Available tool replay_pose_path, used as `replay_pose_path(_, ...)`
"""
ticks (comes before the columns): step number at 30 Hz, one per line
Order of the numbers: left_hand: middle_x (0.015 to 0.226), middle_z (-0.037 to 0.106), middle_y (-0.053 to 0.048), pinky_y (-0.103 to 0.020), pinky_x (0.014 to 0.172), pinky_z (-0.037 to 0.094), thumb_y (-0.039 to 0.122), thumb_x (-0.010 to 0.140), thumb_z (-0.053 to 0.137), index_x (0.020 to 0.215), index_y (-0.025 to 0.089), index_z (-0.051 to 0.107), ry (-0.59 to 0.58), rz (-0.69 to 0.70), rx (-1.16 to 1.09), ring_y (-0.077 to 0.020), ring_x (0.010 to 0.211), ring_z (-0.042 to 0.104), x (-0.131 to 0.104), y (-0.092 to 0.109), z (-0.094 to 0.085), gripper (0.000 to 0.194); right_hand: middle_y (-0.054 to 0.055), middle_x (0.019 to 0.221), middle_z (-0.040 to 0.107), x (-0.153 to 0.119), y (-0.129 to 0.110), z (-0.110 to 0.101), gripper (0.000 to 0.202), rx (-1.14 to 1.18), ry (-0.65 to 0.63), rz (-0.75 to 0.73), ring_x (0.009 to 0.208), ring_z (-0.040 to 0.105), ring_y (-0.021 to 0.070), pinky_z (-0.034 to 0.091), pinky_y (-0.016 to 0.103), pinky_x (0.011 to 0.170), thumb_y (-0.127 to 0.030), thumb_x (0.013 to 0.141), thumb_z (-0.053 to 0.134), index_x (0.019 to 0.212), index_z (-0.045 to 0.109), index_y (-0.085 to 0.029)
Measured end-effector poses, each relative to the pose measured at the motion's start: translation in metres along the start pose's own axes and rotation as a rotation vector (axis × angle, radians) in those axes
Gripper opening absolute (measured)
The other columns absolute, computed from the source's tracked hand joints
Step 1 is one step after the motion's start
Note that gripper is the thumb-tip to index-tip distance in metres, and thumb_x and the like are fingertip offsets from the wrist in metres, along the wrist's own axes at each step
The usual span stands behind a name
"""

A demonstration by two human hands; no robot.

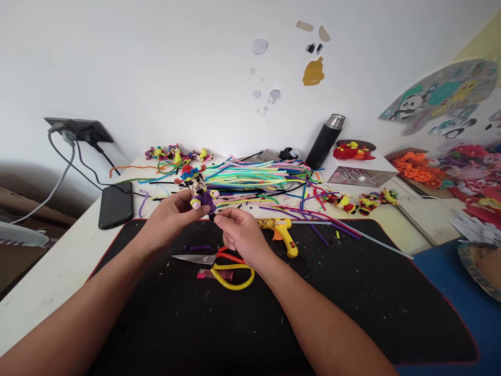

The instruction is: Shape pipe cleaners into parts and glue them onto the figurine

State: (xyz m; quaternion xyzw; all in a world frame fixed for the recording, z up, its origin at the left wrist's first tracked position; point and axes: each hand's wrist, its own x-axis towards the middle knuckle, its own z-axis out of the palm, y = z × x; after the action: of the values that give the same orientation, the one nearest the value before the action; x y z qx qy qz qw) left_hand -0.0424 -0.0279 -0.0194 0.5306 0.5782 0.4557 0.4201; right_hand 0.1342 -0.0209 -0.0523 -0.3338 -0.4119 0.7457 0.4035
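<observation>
A small pipe-cleaner doll (202, 197) with a purple body, a white and black face and a red and blue hat is held up above the black mat (352, 313). My left hand (178, 213) is closed on its body from the left. My right hand (240, 232) pinches the doll's dark lower end between thumb and fingers. Below the hands lie scissors (234, 288) with yellow and red handles, partly over a red lighter (203, 274). Just right of my right hand sits a yellow hot glue gun (285, 235) with a glue stick in its back.
Behind the hands lies a pile of coloured pipe cleaners (250, 175). A black phone (116, 205) is at the left, a black thermos (324, 141) at the back. Finished dolls (370, 202) lie near a white box (360, 175) at the right. Cables hang from a wall socket (80, 129).
</observation>
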Motion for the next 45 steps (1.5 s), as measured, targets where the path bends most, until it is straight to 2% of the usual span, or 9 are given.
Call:
replay_pose_path(8,0.092,0.077,-0.004,-0.032,0.077,0.054,0.049,0.067,0.089,0.093,0.020,0.073,-0.025,-0.005,0.028,-0.0250,0.085,0.068,-0.0010,0.0001,-0.0026,0.043,-0.013,0.047,0.039,0.0010,0.0009,-0.0009,0.027,0.004,-0.001,0.018,0.035,0.029,0.0052,0.020,0.022,0.036,-0.040,0.073,0.079,0.077,0.060,-0.020)
replay_pose_path(28,0.087,0.077,-0.003,-0.032,0.075,0.055,0.045,0.066,0.090,0.087,0.021,0.073,-0.026,0.010,0.052,-0.0265,0.085,0.070,-0.0011,-0.0005,-0.0035,0.036,-0.013,0.045,0.037,0.0010,0.0012,-0.0004,0.028,0.027,-0.006,0.038,0.035,0.028,0.0053,0.019,0.022,0.036,-0.040,0.071,0.079,0.077,0.061,-0.020)
replay_pose_path(38,0.090,0.077,-0.004,-0.031,0.075,0.055,0.051,0.068,0.088,0.090,0.022,0.072,-0.044,0.003,0.091,-0.0275,0.088,0.070,-0.0010,-0.0054,-0.0050,0.040,-0.013,0.045,0.037,0.0006,0.0021,-0.0006,0.028,0.034,-0.009,0.048,0.036,0.027,0.0052,0.019,0.021,0.037,-0.039,0.071,0.079,0.077,0.060,-0.020)
replay_pose_path(45,0.086,0.075,-0.002,-0.030,0.076,0.054,0.043,0.069,0.090,0.087,0.022,0.072,-0.070,0.005,0.012,-0.0251,0.087,0.069,-0.0004,-0.0060,-0.0043,0.033,-0.013,0.044,0.038,0.0007,0.0022,-0.0005,0.024,0.052,-0.019,0.055,0.036,0.026,0.0053,0.018,0.022,0.037,-0.036,0.072,0.077,0.077,0.060,-0.020)
